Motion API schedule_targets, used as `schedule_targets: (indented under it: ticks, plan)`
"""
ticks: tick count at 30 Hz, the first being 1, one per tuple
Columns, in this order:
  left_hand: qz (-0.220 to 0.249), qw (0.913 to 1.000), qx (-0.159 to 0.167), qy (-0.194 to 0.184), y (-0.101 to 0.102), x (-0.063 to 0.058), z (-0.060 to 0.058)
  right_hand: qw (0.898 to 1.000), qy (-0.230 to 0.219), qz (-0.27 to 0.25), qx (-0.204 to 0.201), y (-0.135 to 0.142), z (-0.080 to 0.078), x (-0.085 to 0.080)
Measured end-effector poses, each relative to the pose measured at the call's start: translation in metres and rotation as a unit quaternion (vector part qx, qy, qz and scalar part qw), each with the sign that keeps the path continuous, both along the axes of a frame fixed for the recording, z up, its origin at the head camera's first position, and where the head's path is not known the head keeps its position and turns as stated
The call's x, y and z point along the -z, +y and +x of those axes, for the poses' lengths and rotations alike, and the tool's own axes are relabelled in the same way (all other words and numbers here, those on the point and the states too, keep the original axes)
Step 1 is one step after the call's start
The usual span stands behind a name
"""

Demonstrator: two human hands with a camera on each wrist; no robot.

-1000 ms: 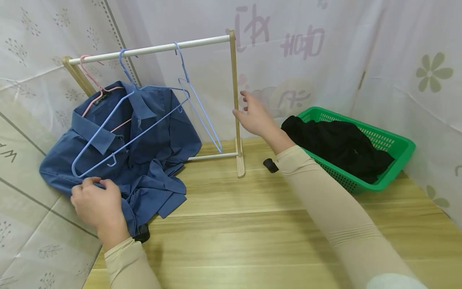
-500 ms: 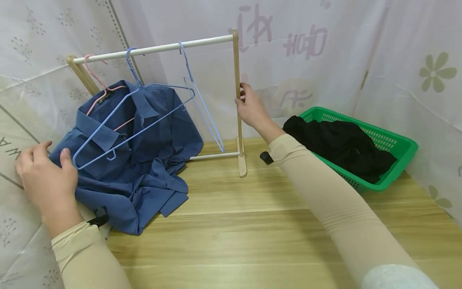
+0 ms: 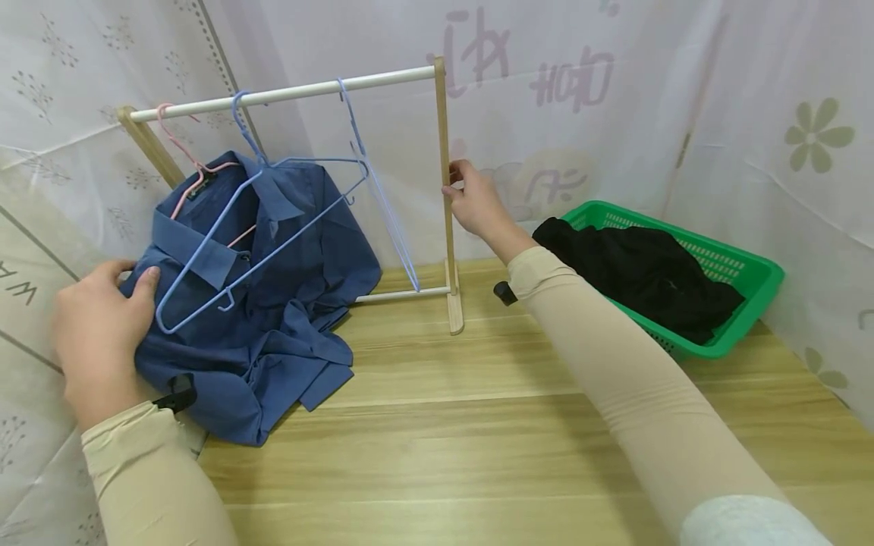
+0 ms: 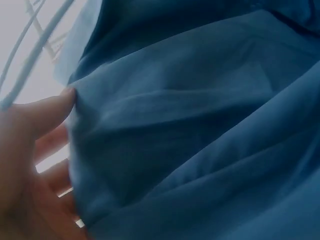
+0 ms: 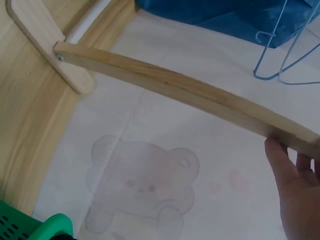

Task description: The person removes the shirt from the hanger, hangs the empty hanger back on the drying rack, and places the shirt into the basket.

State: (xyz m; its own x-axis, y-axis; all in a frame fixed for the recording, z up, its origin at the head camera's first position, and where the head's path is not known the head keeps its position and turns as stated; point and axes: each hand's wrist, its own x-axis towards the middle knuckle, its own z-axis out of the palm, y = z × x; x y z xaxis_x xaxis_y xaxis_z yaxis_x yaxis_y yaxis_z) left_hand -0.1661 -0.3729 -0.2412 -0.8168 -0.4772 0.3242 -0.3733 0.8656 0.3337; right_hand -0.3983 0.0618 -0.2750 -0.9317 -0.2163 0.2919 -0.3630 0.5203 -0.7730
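Observation:
My left hand (image 3: 102, 326) is at the left side of a blue collared shirt (image 3: 287, 265); in the left wrist view its thumb lies on the fabric's edge (image 4: 150, 130), with the fingers behind it. The shirt hangs on a pink hanger (image 3: 179, 144) from the white bar of a small clothes rack (image 3: 382, 78), its lower part bunched on the table. With thumb and fingers, my right hand (image 3: 478, 201) holds the rack's right wooden post (image 3: 442, 129). A bare blue hanger (image 3: 205, 243) hangs in front of the shirt, and more blue hangers (image 3: 389, 205) hang to its right.
A green basket (image 3: 765, 284) holding black cloth (image 3: 642, 273) stands on the wooden table (image 3: 437, 447) at the right. Printed curtains (image 3: 649, 114) enclose the back and both sides. The rack's foot (image 3: 455, 311) sits near the back curtain.
My left hand has moved left from the shirt's front to its side edge and now holds it there. My right hand has closed on the rack's post. The front blue hanger has swung slightly.

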Motion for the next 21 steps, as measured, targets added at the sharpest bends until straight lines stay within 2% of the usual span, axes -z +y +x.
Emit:
schedule_targets:
  ticks: [4, 10, 16, 21]
  plan:
    - [0.005, 0.9994, 0.012, 0.031, 0.005, 0.003, -0.008, 1.000, 0.003, -0.012, -0.007, 0.000, -0.003, 0.003]
    - [0.038, 0.9936, 0.004, 0.107, 0.016, 0.009, -0.017, 0.999, 0.006, -0.029, -0.012, 0.003, -0.004, 0.006]
    - [0.080, 0.9822, -0.011, 0.170, 0.021, 0.008, -0.017, 0.999, 0.010, -0.040, -0.012, 0.004, -0.006, 0.008]
    - [0.074, 0.9796, -0.039, 0.183, 0.022, 0.006, -0.010, 0.999, 0.018, -0.034, -0.015, 0.002, -0.008, 0.010]
